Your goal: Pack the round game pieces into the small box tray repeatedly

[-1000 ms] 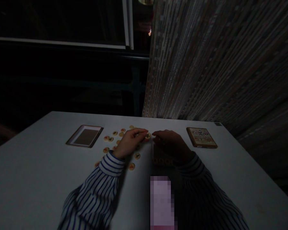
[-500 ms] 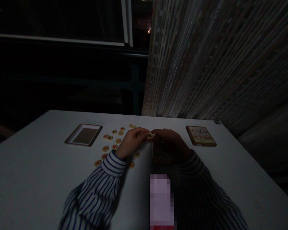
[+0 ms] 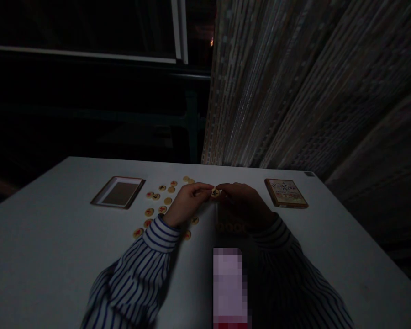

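Between my fingertips, over the middle of the white table (image 3: 55, 256), is a round Chinese chess piece (image 3: 215, 193) with a dark character facing me. My left hand (image 3: 187, 201) pinches it from the left, and my right hand (image 3: 245, 201) closes on it from the right. Loose xiangqi pieces (image 3: 149, 212), several with red or black characters, lie scattered around and beyond my left wrist. Under my right hand, in deep shadow, a row of pieces (image 3: 230, 227) sits in what looks like a dark tray; its edges are hard to make out.
An open, shallow box part (image 3: 132, 196) lies at the left of the table. At the right lies a flat box lid (image 3: 287, 193) with printed characters. A strip curtain (image 3: 253, 91) hangs beyond the far edge. A pixelated patch hides the near middle.
Both hands stay almost still, holding the same piece. The view has shifted very slightly; the loose pieces and boxes keep their places.
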Tool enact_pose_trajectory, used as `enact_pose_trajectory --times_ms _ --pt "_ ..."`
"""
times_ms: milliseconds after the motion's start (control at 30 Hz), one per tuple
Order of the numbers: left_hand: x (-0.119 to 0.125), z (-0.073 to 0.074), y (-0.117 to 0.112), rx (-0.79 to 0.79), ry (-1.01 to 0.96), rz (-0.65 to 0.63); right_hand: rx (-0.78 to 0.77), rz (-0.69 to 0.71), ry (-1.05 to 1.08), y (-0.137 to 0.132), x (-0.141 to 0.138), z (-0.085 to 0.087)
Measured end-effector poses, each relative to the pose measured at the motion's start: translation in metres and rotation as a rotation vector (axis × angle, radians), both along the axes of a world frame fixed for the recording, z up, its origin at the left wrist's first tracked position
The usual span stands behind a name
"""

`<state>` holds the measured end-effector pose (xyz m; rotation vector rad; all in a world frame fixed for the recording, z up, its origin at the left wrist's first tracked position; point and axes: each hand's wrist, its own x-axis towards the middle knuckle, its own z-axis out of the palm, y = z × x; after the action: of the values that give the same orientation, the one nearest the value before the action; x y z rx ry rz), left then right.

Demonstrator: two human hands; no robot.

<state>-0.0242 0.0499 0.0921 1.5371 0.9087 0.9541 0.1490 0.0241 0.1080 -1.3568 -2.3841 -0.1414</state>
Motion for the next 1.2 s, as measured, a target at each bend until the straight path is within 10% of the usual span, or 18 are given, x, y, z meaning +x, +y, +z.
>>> enact_pose_trajectory --times_ms 1200 --pt "0.01 -0.023 0.001 0.089 0.173 0.0 -0.121 0.004 -0.1 0.001 0.011 -0.005"
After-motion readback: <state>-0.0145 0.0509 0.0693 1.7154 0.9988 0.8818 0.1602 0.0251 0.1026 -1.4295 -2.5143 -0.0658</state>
